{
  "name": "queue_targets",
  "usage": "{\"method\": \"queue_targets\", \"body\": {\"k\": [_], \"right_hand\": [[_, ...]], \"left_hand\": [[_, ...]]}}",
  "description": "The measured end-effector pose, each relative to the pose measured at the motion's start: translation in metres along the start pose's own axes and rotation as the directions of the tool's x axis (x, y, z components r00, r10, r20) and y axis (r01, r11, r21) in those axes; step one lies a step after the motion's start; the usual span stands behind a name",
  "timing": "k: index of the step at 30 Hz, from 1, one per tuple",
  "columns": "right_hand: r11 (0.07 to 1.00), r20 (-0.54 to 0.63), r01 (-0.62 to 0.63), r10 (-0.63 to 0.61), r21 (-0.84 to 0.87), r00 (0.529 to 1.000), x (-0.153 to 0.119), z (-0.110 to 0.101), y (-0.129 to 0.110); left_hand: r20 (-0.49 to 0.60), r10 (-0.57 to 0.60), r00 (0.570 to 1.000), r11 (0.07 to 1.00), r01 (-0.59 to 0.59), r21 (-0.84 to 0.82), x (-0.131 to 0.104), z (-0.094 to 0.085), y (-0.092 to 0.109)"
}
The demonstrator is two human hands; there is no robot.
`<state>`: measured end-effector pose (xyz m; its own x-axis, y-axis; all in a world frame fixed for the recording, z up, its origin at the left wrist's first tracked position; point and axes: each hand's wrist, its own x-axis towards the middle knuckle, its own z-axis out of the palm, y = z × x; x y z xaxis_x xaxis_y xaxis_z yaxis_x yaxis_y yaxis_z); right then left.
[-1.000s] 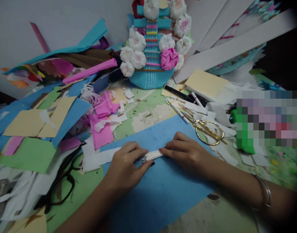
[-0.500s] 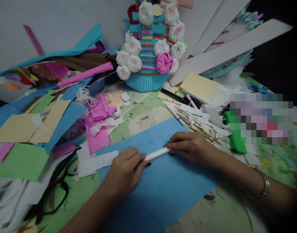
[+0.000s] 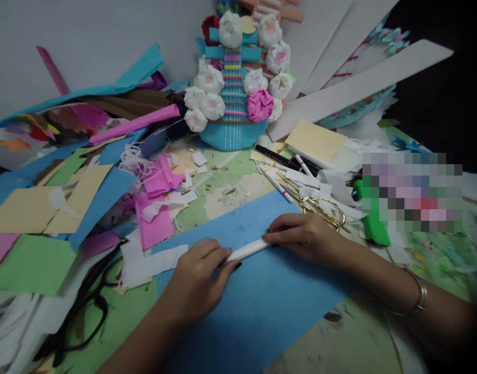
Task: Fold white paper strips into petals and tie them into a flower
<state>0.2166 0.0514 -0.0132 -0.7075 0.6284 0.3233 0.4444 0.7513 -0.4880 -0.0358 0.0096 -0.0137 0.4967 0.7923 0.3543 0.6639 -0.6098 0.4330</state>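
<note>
A narrow white folded paper strip (image 3: 248,251) stretches between my two hands, just over a blue sheet of paper (image 3: 242,322). My left hand (image 3: 203,275) pinches its left end between thumb and fingers. At the other end, my right hand (image 3: 304,239) closes its fingertips on the strip. Gold-handled scissors (image 3: 326,210) lie just beyond my right hand. Left of my left hand is a flat white paper piece (image 3: 170,257), partly over the blue sheet.
A blue paper guitar (image 3: 234,132) with white paper flowers stands at the back. Pink paper (image 3: 154,223), coloured scraps and black-framed glasses (image 3: 101,306) lie on the left. Markers (image 3: 279,156) and a cream pad (image 3: 316,140) lie at the right back. One area on the right is pixelated.
The view has shifted slightly, so most things sit a little further left and lower. Both hands keep their hold on the white paper strip with hardly any change.
</note>
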Motion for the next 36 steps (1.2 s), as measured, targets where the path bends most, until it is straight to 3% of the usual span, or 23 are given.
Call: {"method": "queue_targets", "body": {"k": [4, 11, 18, 23, 28, 30, 32, 34, 36], "right_hand": [[1.0, -0.038, 0.004, -0.005, -0.01, 0.999, 0.0, 0.005, 0.0], [0.998, 0.01, 0.026, -0.026, -0.056, 1.0, 0.004, 0.004, -0.008], [0.979, 0.023, 0.116, -0.113, -0.17, 0.993, 0.012, 0.015, -0.015], [0.994, -0.004, 0.085, -0.085, -0.071, 0.996, 0.014, 0.019, -0.015], [0.994, -0.043, -0.014, 0.018, 0.108, 0.999, 0.012, 0.017, -0.018], [0.979, -0.027, -0.09, 0.096, 0.185, 0.995, 0.011, 0.015, -0.021], [0.943, -0.007, -0.131, 0.14, 0.305, 0.99, 0.011, 0.015, -0.025], [0.861, 0.017, -0.171, 0.185, 0.48, 0.983, 0.011, 0.016, -0.029], [0.705, 0.073, -0.224, 0.239, 0.673, 0.968, 0.012, 0.018, -0.034]], "left_hand": [[0.002, -0.026, 1.0, 0.999, 0.026, -0.023, 0.001, 0.0, 0.001], [-0.014, -0.088, 0.996, 0.995, 0.087, -0.042, 0.005, -0.002, 0.004], [-0.041, -0.013, 0.999, 0.999, 0.011, -0.052, 0.007, 0.002, 0.002], [-0.092, 0.048, 0.995, 0.997, -0.053, -0.057, 0.009, 0.001, 0.001], [-0.133, -0.038, 0.99, 0.968, 0.004, -0.251, 0.012, -0.005, 0.006], [-0.105, -0.188, 0.976, 0.904, 0.131, -0.406, 0.014, -0.006, 0.01], [-0.052, -0.364, 0.93, 0.727, 0.249, -0.64, 0.017, -0.007, 0.013], [-0.014, -0.461, 0.887, 0.544, 0.27, -0.794, 0.02, -0.006, 0.015], [-0.046, -0.491, 0.87, 0.491, 0.233, -0.839, 0.023, -0.003, 0.016]]}}
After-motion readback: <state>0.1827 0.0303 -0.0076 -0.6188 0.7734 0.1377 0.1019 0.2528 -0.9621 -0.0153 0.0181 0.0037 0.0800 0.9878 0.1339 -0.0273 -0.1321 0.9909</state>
